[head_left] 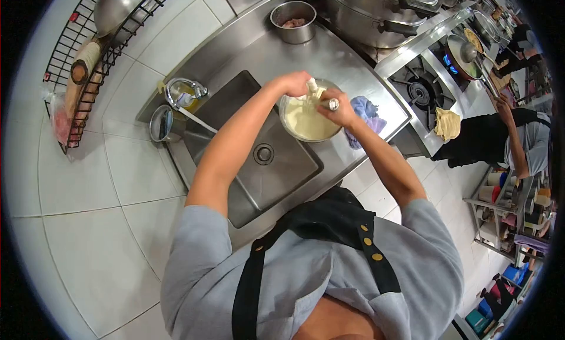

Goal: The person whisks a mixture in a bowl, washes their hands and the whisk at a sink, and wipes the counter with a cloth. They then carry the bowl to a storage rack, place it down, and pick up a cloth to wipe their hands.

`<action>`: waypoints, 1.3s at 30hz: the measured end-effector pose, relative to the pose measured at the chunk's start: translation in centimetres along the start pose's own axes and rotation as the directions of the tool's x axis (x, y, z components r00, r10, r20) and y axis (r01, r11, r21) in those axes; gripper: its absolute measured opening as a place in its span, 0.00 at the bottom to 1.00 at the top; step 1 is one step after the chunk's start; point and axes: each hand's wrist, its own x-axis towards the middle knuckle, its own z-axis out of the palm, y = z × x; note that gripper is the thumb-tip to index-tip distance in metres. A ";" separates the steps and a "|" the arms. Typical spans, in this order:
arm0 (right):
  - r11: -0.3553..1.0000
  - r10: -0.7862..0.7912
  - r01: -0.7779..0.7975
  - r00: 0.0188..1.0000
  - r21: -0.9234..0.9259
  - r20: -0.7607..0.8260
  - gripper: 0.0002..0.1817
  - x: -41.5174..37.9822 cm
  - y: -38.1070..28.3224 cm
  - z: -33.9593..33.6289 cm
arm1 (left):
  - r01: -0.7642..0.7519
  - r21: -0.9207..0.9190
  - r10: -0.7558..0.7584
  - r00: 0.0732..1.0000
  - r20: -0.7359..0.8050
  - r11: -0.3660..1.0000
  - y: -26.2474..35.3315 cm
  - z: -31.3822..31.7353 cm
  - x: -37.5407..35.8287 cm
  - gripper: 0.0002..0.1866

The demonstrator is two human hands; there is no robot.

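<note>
We see one metal bowl (306, 121) of pale batter on the steel counter (347, 63), at the right edge of the single sink (259, 157). Our left hand (296, 83) is curled shut on the bowl's far rim, next to a white lump of something there that we can't identify. Our right hand (339, 107) is fisted around one metal handle (332, 104) over the batter; the tool end is hidden, so we can't tell what kind it is. One blue-purple cloth (368, 113) lies just right of the bowl, touching it or nearly.

Elsewhere we count one small steel bowl (293, 21) with something pinkish in it at the back of the counter, one big lidded pot (376, 7) beside it, one faucet (187, 93), and one small steel cup (162, 123) left of the sink. One black wire rack (82, 63) hangs on the tiled wall. One co-worker (506, 137) in a black apron stands at the stove (421, 93), where one burner shows a blue flame under a pan (462, 54).
</note>
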 end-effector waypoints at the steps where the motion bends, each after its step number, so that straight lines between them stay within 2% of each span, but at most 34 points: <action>1: 0.997 0.044 -0.046 0.998 0.060 0.040 0.08 0.2 0.4 0.4 | -0.019 0.021 0.019 1.000 -0.005 1.000 0.2 -0.5 -0.2 0.21; 3: 0.973 0.136 -0.157 0.982 0.167 0.134 0.08 -0.2 0.8 0.7 | -0.021 0.007 0.021 1.000 -0.008 1.000 0.3 -0.3 -0.1 0.21; 4: 0.937 0.318 -0.320 0.947 0.138 0.035 0.10 0.3 0.7 0.2 | -0.001 -0.022 0.001 1.000 -0.014 1.000 -0.2 -0.2 0.3 0.20; 5: 0.976 0.178 -0.179 0.984 0.121 0.017 0.11 0.5 0.8 0.3 | 0.026 -0.055 -0.027 0.999 -0.022 0.998 -0.7 0.1 0.4 0.20; 7: 0.991 -0.100 0.102 0.995 0.092 -0.022 0.11 0.4 -0.1 0.7 | 0.058 -0.182 -0.053 0.998 0.031 0.982 -1.9 1.2 0.6 0.19; 8: 0.980 0.066 -0.096 0.983 0.176 0.169 0.10 -0.5 -0.8 0.8 | 0.064 -0.238 -0.052 0.997 0.056 0.969 -2.2 1.4 1.2 0.19; 9: 0.993 0.026 -0.049 0.979 0.112 0.203 0.10 -0.7 -2.0 0.4 | 0.049 -0.369 -0.050 0.999 0.008 0.928 -2.2 1.8 1.5 0.17; 11: 0.995 0.056 -0.056 0.998 0.086 0.007 0.10 -0.5 -1.9 0.0 | 0.007 -0.616 -0.072 0.994 -0.082 0.788 -2.3 3.9 0.8 0.16; 12: 0.977 0.162 -0.156 0.986 0.145 -0.026 0.10 0.2 -3.2 -1.1 | -0.004 -0.556 -0.081 0.988 -0.128 0.831 -3.0 5.5 1.2 0.17; 13: 0.947 0.266 -0.250 0.962 0.204 -0.055 0.11 1.3 -4.3 -2.1 | -0.069 -0.577 -0.082 0.969 -0.231 0.814 -4.8 7.8 2.6 0.17; 15: 0.953 0.286 -0.269 0.951 0.142 -0.120 0.09 2.0 -1.7 -1.8 | -0.198 -0.591 -0.093 0.901 -0.424 0.782 -8.0 11.8 4.9 0.17; 16: 0.961 0.276 -0.267 0.948 0.074 -0.157 0.09 2.4 -1.1 -2.0 | -0.032 -0.647 -0.104 0.980 -0.171 0.762 -3.1 7.6 0.7 0.17; 17: 0.964 0.263 -0.267 0.946 0.004 -0.188 0.09 2.3 -0.7 -2.3 | -0.055 -0.794 -0.097 0.985 -0.143 0.605 -1.8 6.9 -0.2 0.17; 19: 0.881 0.473 -0.468 0.868 0.069 -0.152 0.09 1.9 -0.2 -3.1 | -0.093 -0.973 -0.078 0.991 -0.112 0.210 -1.1 6.2 -0.9 0.18; 21: 0.761 0.648 -0.633 0.748 0.139 -0.141 0.09 -0.2 0.1 -2.3 | -0.053 -0.993 -0.085 0.995 -0.061 0.102 -1.8 6.1 -1.9 0.20; 22: 0.772 0.635 -0.615 0.744 0.160 -0.206 0.10 -1.2 0.4 -1.8 | -0.037 -0.998 -0.083 0.996 -0.041 0.050 -2.2 5.8 -2.2 0.20; 24: 0.798 0.600 -0.570 0.728 0.193 -0.332 0.11 -3.0 1.1 -1.3 | 0.009 -0.995 0.047 0.999 0.005 -0.097 -3.5 5.7 -2.7 0.22; 27: 0.568 0.794 -0.727 0.607 0.386 -0.027 0.13 -3.7 0.3 -1.9 | 0.066 -0.955 0.228 0.974 -0.002 -0.289 -6.1 7.0 -2.8 0.21; 29: 0.456 0.803 -0.686 0.592 0.566 0.071 0.15 -4.1 0.9 -1.0 | 0.087 -0.906 0.279 0.960 -0.036 -0.415 -7.8 7.6 -3.2 0.20; 30: 0.484 0.781 -0.714 0.613 0.507 0.119 0.18 -4.2 1.2 -1.1 | 0.037 -0.928 0.316 0.944 -0.089 -0.372 -8.4 7.3 -4.3 0.18; 31: 0.473 0.756 -0.690 0.637 0.548 0.149 0.16 -4.3 1.9 -0.6 | 0.007 -0.932 0.299 0.948 -0.109 -0.362 -9.8 7.1 -5.3 0.18; 33: 0.400 0.787 -0.753 0.575 0.522 0.226 0.15 -4.3 3.1 -0.1 | -0.035 -0.940 0.280 0.950 -0.136 -0.341 -12.2 6.5 -6.9 0.18; 34: 0.380 0.779 -0.740 0.580 0.555 0.239 0.17 -4.3 3.4 0.7 | -0.077 -0.947 0.290 0.941 -0.172 -0.311 -13.3 6.1 -8.0 0.18; 36: 0.334 0.768 -0.710 0.586 0.619 0.258 0.21 -4.3 4.0 2.1 | -0.083 -0.961 0.319 0.933 -0.167 -0.262 -16.1 5.2 -10.3 0.19; 37: 0.353 0.759 -0.721 0.593 0.596 0.267 0.20 -4.2 4.0 3.1 | -0.084 -0.968 0.335 0.928 -0.162 -0.236 -17.7 4.7 -11.5 0.19; 39: 0.386 0.779 -0.696 0.598 0.605 0.191 0.18 -3.7 3.7 6.1 | -0.106 -0.976 0.235 0.960 -0.150 -0.189 -20.7 3.7 -13.8 0.20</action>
